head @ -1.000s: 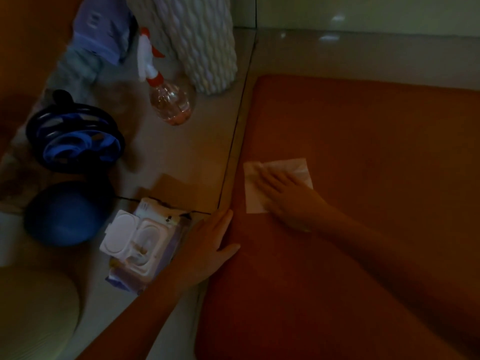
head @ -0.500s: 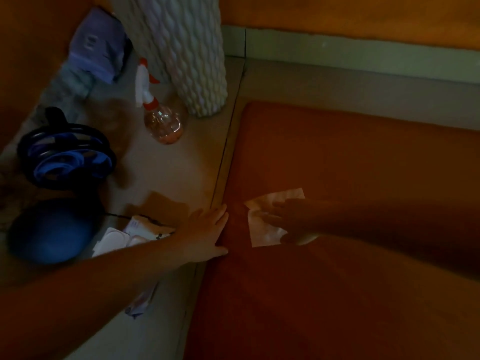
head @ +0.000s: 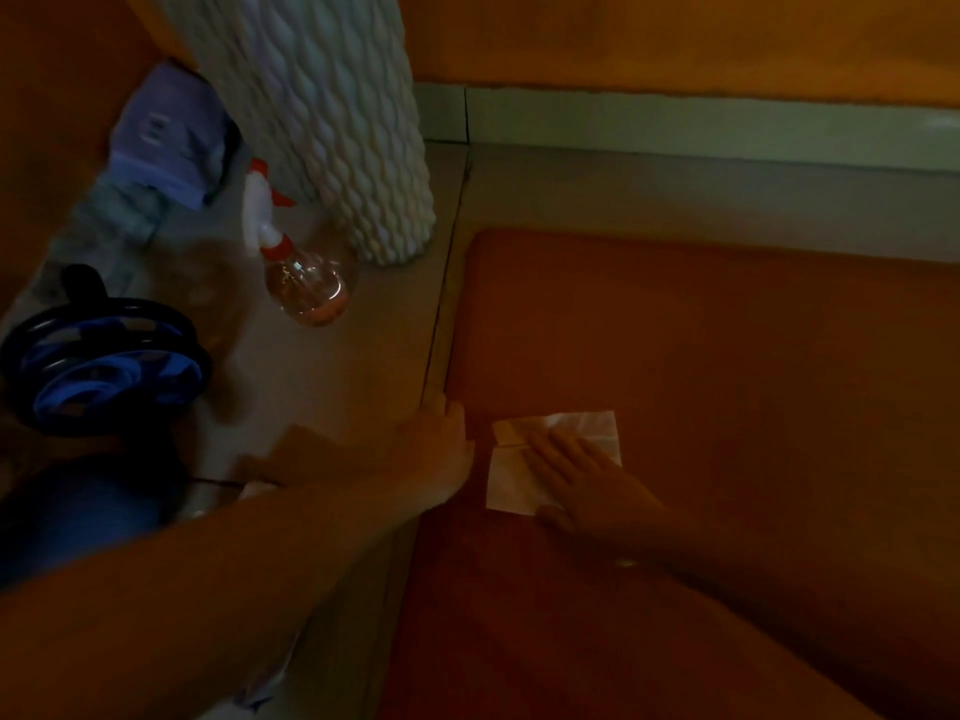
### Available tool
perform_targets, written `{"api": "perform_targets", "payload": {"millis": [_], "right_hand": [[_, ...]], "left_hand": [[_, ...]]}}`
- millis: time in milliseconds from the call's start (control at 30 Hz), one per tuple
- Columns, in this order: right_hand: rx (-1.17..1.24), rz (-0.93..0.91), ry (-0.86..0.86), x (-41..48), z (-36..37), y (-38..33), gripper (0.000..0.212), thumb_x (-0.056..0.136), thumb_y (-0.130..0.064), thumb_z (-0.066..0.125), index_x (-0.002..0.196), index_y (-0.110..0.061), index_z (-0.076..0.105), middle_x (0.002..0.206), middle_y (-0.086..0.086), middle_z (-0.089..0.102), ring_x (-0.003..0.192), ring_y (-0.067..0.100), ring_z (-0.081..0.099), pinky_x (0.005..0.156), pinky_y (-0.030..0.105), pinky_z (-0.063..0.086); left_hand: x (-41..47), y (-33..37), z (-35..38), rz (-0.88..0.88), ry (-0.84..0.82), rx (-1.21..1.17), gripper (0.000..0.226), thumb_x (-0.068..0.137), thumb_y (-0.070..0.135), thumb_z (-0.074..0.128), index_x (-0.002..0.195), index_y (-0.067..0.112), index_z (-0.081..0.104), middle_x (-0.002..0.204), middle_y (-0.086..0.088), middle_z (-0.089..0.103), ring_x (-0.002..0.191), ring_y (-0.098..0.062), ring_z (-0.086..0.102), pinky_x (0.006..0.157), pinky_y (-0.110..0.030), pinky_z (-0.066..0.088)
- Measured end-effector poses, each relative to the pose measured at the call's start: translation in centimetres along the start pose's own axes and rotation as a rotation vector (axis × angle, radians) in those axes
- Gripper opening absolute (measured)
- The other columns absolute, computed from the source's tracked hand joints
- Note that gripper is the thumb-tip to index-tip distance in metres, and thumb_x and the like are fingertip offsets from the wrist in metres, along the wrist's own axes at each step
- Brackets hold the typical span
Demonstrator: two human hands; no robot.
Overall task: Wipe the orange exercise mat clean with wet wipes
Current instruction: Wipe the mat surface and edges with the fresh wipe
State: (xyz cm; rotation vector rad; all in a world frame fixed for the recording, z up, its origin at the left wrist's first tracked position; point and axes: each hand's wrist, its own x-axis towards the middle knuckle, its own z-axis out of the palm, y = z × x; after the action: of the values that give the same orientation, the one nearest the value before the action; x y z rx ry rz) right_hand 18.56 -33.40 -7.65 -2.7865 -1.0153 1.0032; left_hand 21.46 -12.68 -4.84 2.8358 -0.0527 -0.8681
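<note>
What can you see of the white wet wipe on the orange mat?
The wet wipe is a thin white sheet, roughly square, with a crease on its left side. It lies flat on the orange mat, near the mat's left edge. The right hand presses on it with straight fingers, covering its lower right part.

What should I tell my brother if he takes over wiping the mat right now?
Left hand: flat, fingers straight, resting at the left edge of the orange mat.
Right hand: flat, pressing the wet wipe onto the mat near that edge.
Done: a wipe is out and on the mat; the dim picture does not show which parts are clean.
Left: probably wipe across the rest of the mat, toward the far and right sides.
</note>
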Motion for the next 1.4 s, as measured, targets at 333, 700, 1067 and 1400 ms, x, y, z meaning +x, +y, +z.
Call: {"api": "perform_targets", "payload": {"millis": [333,700,1067,1400], "right_hand": [[0.095,0.114,0.327,6.4,-1.3,1.1,0.071,0.088,-0.053,-0.014,0.15,-0.018,-0.012,0.149,-0.001,-0.029,0.138,0.016,-0.027,0.119,0.043,-0.006],[0.076,0.176,0.402,13.2,-6.3,4.4,0.055,0.105,-0.035,0.018,0.153,-0.019,-0.002,0.16,0.001,-0.013,0.147,0.018,-0.013,0.118,0.041,-0.005],[0.151,0.256,0.464,18.6,-11.1,8.7,0.054,0.105,-0.031,0.021,0.154,-0.017,0.006,0.161,0.006,-0.007,0.148,0.025,-0.008,0.118,0.046,-0.001],[0.266,0.586,0.452,12.9,-7.8,11.2,0.056,0.104,-0.029,0.022,0.154,-0.016,0.0,0.16,0.01,-0.012,0.147,0.032,-0.01,0.117,0.05,-0.001]], "left_hand": [[1.2,-0.3,8.9,-0.108,0.535,-0.366,0.06,0.095,0.044,0.027,0.142,0.012,0.046,0.141,-0.014,0.049,0.125,-0.036,0.049,0.102,-0.052,0.04],[1.1,-0.9,10.0,-0.063,0.617,-0.48,0.054,0.095,0.04,0.033,0.145,0.02,0.04,0.144,-0.005,0.045,0.129,-0.029,0.044,0.104,-0.05,0.04],[1.7,-1.2,10.7,-0.017,0.696,-0.569,0.054,0.095,0.041,0.031,0.148,0.035,0.022,0.144,0.015,0.031,0.134,-0.022,0.038,0.107,-0.052,0.037],[1.4,-1.1,10.3,-0.067,0.674,-0.5,0.055,0.094,0.038,0.031,0.145,0.018,0.04,0.144,-0.006,0.046,0.131,-0.026,0.039,0.107,-0.046,0.035]]}}
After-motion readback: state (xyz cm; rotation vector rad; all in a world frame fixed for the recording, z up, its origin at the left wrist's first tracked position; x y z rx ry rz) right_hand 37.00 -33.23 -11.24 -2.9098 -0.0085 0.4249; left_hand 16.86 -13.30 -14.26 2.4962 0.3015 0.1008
